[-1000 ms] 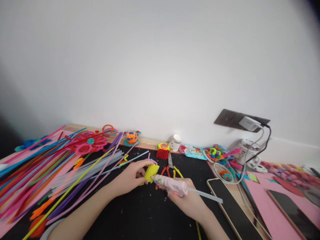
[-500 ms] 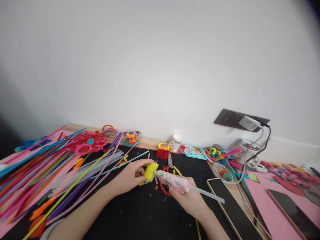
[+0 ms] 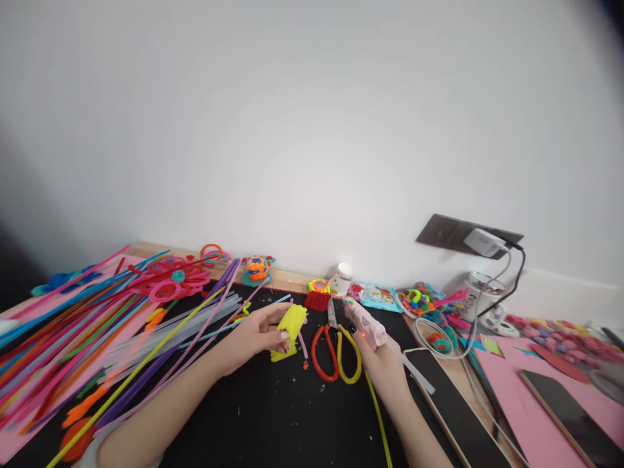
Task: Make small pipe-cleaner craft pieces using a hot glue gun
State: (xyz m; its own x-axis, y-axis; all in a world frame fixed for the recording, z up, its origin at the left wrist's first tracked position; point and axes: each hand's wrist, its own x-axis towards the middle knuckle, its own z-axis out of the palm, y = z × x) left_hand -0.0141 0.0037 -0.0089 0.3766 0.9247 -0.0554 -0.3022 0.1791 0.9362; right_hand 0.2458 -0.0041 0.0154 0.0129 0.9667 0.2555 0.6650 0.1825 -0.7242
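Note:
A fuzzy yellow piece (image 3: 291, 322), apparently made of pipe cleaners laid side by side, is pinched in my left hand (image 3: 256, 339) above the black mat (image 3: 287, 416). My right hand (image 3: 383, 364) grips a pale pink hot glue gun (image 3: 364, 323), its small red light on and a clear glue stick (image 3: 416, 372) poking out the back. Between my hands lie scissors (image 3: 325, 354) with one red and one yellow handle. A short purple strip (image 3: 303, 348) with an orange end rests just right of the yellow piece.
Many coloured pipe cleaners (image 3: 97, 331) and clear glue sticks (image 3: 170, 329) spread across the left. Along the wall stand a small pipe-cleaner pot (image 3: 257, 268), a red-and-yellow piece (image 3: 318, 296) and a white cup (image 3: 341, 278). Phones (image 3: 455, 403), a white cable (image 3: 472, 325) and a mug (image 3: 485, 296) occupy the right.
The glue gun has moved right and away from the yellow piece, uncovering the scissors. My left hand has turned the yellow piece, and its fingers now lie across the front.

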